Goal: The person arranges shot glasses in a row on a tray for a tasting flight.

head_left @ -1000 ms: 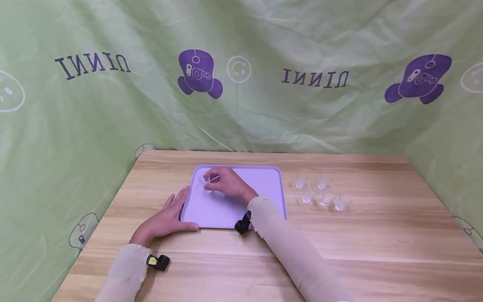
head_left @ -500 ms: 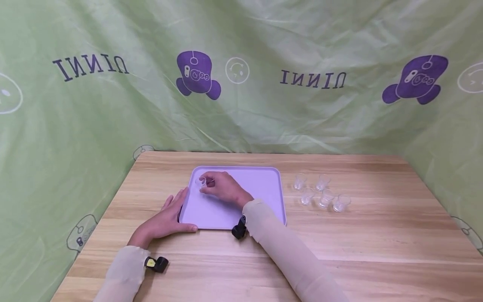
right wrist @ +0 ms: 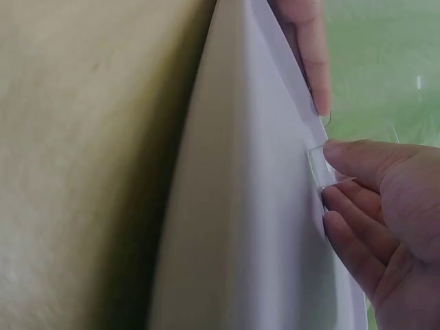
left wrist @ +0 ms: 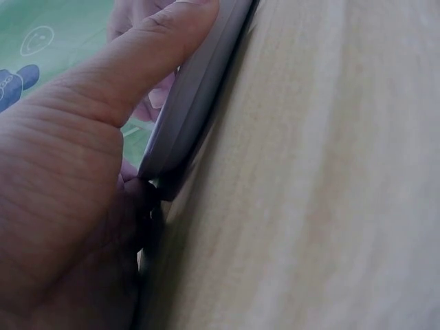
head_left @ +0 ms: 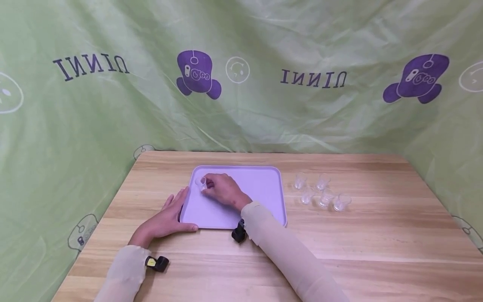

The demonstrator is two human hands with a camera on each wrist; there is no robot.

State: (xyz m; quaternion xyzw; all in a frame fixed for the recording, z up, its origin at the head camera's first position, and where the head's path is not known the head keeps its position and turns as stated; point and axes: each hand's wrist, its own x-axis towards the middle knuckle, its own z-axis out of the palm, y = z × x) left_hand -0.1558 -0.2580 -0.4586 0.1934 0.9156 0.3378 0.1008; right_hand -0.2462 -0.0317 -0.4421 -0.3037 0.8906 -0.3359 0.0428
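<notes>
Toward the back left of the lilac tray (head_left: 256,193), my right hand (head_left: 227,191) pinches a small clear cup (head_left: 200,183) between thumb and fingers. The cup stands upright, its base right at the tray's surface; in the right wrist view the cup's base (right wrist: 317,167) meets the tray. My left hand (head_left: 170,219) lies spread around the tray's front left corner, fingers along the left edge and thumb on the front rim. The left wrist view has that thumb (left wrist: 155,51) against the tray's rim (left wrist: 196,103).
Several more clear cups (head_left: 323,198) stand grouped on the wooden table (head_left: 370,251), to the right of the tray. A green printed curtain (head_left: 256,121) hangs behind the table and along both sides.
My right hand has shifted slightly left and down with the cup, which now stands straighter on the tray. The left hand stays at the corner.
</notes>
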